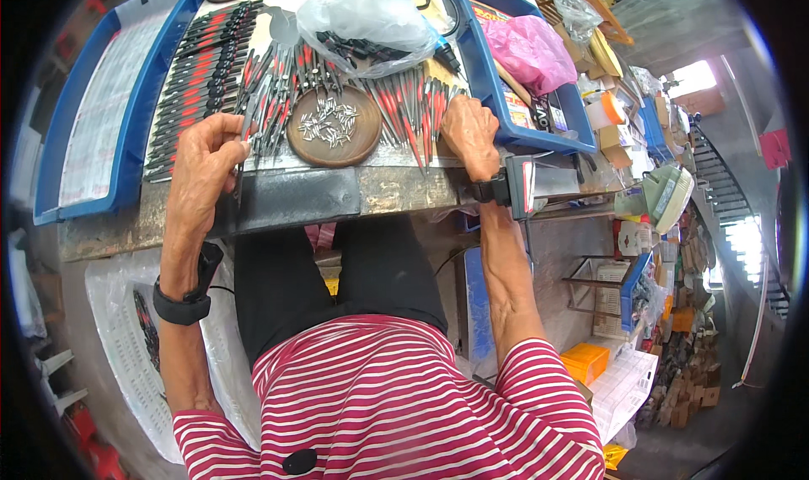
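Note:
Thumb and fingers pinched, my left hand (205,164) holds a slim dark pen-like piece (245,130) upright at the table's near edge. Just right of it stands a round brown dish (371,130) with many small silvery metal tips (327,123). My right hand (472,131) is curled at the right end of a loose spread of slim red-and-black pen-like pieces (400,109); what its fingers grip is hidden. More red-and-black pieces (206,63), with black ends, lie in a dense row behind my left hand.
A blue tray (135,155) with pale sheets stands at the left. Another blue tray (539,139), at the right, holds a pink bag (535,54). A clear plastic bag (371,21) with black parts lies behind the dish. The worn table edge (404,189) runs before me.

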`<state>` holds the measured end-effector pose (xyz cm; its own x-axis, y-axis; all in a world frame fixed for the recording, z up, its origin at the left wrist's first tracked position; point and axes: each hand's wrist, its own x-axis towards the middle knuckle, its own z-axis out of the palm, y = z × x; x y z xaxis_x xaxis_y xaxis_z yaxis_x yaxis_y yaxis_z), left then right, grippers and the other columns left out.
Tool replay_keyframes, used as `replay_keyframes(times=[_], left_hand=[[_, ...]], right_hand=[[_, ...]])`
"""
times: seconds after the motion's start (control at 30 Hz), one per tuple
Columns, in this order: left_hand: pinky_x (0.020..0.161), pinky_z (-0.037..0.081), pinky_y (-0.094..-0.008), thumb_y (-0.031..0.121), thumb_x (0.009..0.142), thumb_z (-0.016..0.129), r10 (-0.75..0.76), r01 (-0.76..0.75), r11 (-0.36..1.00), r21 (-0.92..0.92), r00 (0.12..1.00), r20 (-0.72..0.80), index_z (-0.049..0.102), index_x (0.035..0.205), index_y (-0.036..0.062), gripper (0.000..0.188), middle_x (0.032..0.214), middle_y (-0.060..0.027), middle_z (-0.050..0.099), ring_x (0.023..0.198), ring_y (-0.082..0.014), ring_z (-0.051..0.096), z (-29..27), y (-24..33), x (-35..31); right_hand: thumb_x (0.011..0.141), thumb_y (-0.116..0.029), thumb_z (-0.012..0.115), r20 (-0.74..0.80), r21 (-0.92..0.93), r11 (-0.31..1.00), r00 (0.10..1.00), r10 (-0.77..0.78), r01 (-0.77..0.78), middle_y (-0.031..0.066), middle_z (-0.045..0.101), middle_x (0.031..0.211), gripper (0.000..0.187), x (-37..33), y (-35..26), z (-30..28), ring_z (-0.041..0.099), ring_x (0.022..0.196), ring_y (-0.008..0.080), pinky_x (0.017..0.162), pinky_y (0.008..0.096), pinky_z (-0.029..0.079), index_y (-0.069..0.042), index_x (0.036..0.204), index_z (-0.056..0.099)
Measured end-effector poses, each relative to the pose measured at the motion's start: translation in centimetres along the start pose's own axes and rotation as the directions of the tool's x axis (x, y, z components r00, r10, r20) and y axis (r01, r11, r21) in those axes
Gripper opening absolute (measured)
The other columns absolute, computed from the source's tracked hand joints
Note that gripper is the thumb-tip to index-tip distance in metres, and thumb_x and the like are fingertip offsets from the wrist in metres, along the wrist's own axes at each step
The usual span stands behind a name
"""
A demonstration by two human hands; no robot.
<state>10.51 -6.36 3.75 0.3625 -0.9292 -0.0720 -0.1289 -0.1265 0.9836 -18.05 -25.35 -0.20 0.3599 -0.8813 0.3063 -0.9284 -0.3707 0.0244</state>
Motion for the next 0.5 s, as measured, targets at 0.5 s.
replay_keyframes(times=[0.5], left_hand=[[0.045,0.033,-0.0178,0.007,0.076,0.055,-0.007,0.014,0.998,-0.067,0.995,0.1,0.061,0.095,-0.0012,0.021,0.069,0.0028,0.052,0.055,-0.0022,0.042,2.0,0.4,-1.0]], right_hand=[[0.079,-0.017,0.051,0.094,0.19,0.979,0.994,0.051,-0.068,0.0265,0.059,0.094,0.022,0.5,1.4,0.7,0.059,0.086,0.0451,0.073,0.051,0.048,0.002,0.083,0.061]])
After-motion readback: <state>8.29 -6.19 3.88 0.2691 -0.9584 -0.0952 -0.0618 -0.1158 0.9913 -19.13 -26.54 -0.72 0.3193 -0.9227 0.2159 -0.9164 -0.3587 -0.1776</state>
